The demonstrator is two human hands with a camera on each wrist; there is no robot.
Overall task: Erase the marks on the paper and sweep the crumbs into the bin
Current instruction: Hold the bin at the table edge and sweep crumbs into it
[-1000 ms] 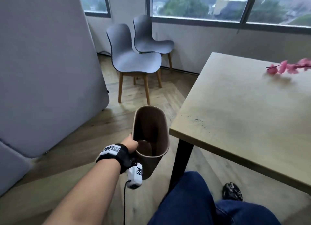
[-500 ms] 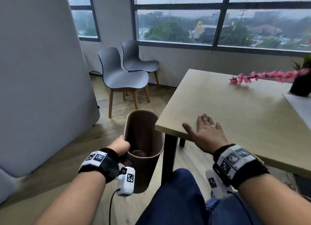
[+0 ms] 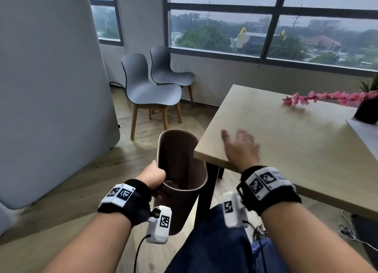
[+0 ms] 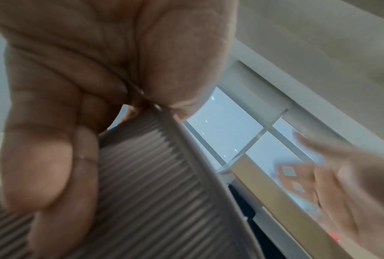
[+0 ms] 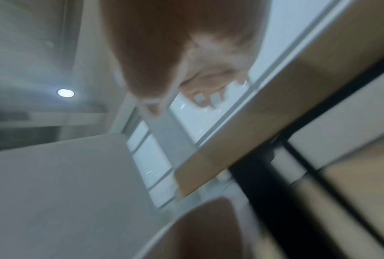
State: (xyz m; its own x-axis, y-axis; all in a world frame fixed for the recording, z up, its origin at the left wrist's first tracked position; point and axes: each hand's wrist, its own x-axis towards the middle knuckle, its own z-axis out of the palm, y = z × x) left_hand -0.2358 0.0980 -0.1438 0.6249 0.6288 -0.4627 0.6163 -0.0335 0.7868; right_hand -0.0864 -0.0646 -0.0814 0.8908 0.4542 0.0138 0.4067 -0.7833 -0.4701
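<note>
Gripping the near rim of the brown bin (image 3: 180, 170), the left hand (image 3: 153, 175) curls its fingers (image 4: 42, 166) down the ribbed outer wall while the thumb hooks over the lip. That looks like a hold chosen to hang the bin in the air with its mouth tipped up beside the table (image 3: 296, 150) corner — low enough, it seems, for anything pushed off the edge to drop inside. The bin's far rim sits just beside that corner, below the tabletop's level; whether the two touch cannot be told.

Just right of the bin, the right hand (image 3: 241, 148) lies palm down over the table's near edge with its fingers spread and nothing in them. It is blurred in every view, which suggests it is mid-sweep toward the bin. No crumbs can be made out under or ahead of the hand; they would be too small to tell here.

Farther right, beyond the right hand, a corner of white paper (image 3: 364, 131) shows at the frame's edge — whether any marks remain on it is out of view. Past it stand a dark pot (image 3: 367, 113) and a pink blossom sprig (image 3: 319, 96), well clear of the sweeping path. Beyond the left hand, two grey chairs (image 3: 151, 88) stand under the window.
</note>
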